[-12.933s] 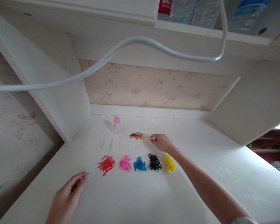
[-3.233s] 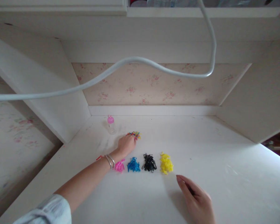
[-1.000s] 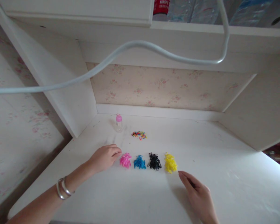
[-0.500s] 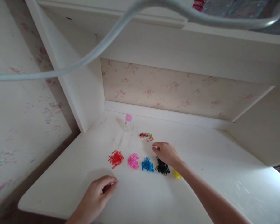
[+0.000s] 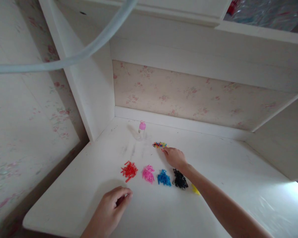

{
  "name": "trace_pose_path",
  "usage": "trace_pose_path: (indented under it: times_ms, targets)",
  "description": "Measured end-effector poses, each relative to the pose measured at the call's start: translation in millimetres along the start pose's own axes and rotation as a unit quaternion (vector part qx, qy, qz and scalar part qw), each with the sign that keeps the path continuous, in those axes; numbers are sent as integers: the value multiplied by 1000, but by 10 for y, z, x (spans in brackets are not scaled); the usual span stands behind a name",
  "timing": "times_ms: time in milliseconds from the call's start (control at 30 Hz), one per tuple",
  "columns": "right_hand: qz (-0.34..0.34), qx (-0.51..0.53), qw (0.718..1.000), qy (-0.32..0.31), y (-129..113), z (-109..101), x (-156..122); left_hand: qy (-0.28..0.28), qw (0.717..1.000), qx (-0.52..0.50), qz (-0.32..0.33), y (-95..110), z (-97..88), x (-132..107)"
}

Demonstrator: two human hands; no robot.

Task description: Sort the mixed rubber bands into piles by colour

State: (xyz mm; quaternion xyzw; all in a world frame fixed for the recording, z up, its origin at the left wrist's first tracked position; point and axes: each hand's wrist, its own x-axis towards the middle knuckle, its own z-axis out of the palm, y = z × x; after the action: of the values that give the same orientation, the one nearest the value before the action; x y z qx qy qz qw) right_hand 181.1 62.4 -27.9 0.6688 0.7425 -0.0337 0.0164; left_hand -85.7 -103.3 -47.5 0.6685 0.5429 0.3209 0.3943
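Red bands [image 5: 129,171] lie in a loose heap on the white table [image 5: 72,198]. Next to them, in a row, are pink bands [image 5: 148,174], blue bands [image 5: 164,178], black bands [image 5: 180,179] and yellow bands [image 5: 195,189], which are partly hidden under the right arm. The mixed bands [image 5: 159,144] sit in a small heap farther back, near the little bottle [image 5: 141,129] with the pink top.

The right hand [image 5: 175,158] has its fingertips at the near side of the mixed heap, by a small pinkish band. I cannot tell if it pinches that band or just touches it. The left hand [image 5: 111,206] is near the red heap, its fingers curled and its thumb and finger tips pressed together. I see nothing in it.

The mixed bands look tangled, so pulling one could drag others along. The right arm passes over the black and yellow heaps. If it dips, it could smear them together. If the left hand slides forward, it could push the red bands about.
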Motion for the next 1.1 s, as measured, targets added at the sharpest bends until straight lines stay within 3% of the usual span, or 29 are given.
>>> trace_pose_path:
  times_ms: [167, 267, 500, 767, 933, 1100]
  targets:
    - [-29, 7, 999, 16, 18, -62, -74, -3, 1000, -1, 1, 8, -5, -7]
    - [-85, 18, 996, 21, -84, -112, -159, -5, 1000, 6, 2, 25, 3, -6]
    - [-252, 51, 966, 11, -659, -196, -318, -12, 1000, 20, -8, 44, 29, 4]
    - [-333, 22, 943, -2, -1158, -151, -197, 2, 999, 28, -19, 72, 31, 21]
    - [-347, -6, 938, 1, -1172, -174, -128, 4, 999, 29, -27, 66, 30, 7]
    - [-322, -12, 946, 29, -952, -273, -210, 1, 999, 31, -20, 67, 28, 13]
